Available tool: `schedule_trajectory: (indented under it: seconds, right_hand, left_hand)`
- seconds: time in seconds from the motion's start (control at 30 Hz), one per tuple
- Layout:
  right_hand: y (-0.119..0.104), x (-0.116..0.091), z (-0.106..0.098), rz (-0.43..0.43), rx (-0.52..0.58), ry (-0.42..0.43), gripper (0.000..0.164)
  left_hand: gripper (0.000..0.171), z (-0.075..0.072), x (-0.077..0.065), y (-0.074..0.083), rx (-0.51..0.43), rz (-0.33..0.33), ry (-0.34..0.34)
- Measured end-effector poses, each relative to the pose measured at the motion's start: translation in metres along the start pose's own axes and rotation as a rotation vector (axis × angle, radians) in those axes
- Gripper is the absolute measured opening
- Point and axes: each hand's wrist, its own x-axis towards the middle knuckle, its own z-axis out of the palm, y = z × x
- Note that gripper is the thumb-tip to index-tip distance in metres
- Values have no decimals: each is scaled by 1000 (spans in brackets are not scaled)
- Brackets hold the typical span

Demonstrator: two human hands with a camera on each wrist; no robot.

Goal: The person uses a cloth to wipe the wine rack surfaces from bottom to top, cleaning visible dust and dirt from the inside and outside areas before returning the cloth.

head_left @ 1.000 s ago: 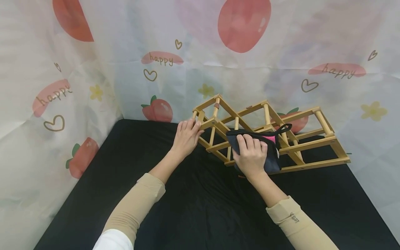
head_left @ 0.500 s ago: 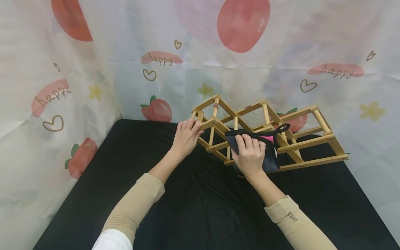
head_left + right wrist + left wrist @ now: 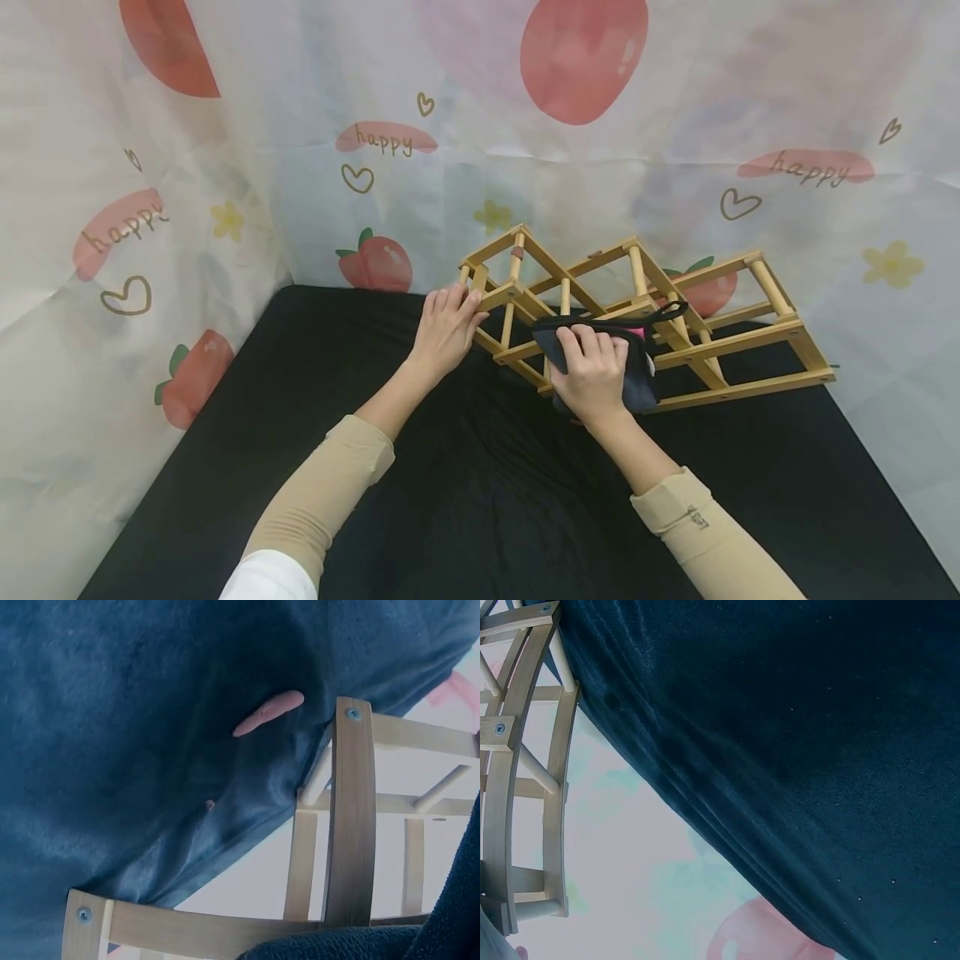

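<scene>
In the head view a folding wooden rack [image 3: 712, 354] of slats and round dowels stands at the back of the dark cloth. My left hand [image 3: 447, 325] grips its left end, thumb toward the near slat. With bent fingers my right hand [image 3: 592, 375] grips a dark blue pouch [image 3: 640, 387] with black edging, a loop and a pink patch. The pouch lies against the rack's front middle and hides part of it. Along the bottom of the right wrist view, dark blue fabric of the pouch [image 3: 337, 945] crosses the rack [image 3: 352, 825].
Black cloth [image 3: 450, 500] covers the table, looking blue in the wrist views. A thin pinkish piece [image 3: 270, 712] lies on it near the rack. Behind and left hangs a printed curtain [image 3: 300, 208] with peaches and hearts.
My right hand and the pouch have shifted slightly left along the rack's front. The left hand keeps its grip on the rack's end, and the rack stays about where it was.
</scene>
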Motion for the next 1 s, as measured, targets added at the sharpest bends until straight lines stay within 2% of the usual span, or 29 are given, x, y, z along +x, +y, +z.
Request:
schedule_trajectory:
  seconds: [0.3, 0.7, 1.0]
  right_hand:
    - [-12, -11, 10, -58, 48, -48, 34]
    - [-19, -17, 21, -102, 48, -55, 32]
    - [-23, -23, 25, -109, 17, -91, 29]
  left_hand:
    - [44, 2, 1, 1, 0, 16, 33]
    - [45, 2, -2, -1, 8, 3, 15]
    - [42, 2, -1, -2, 11, 22, 49]
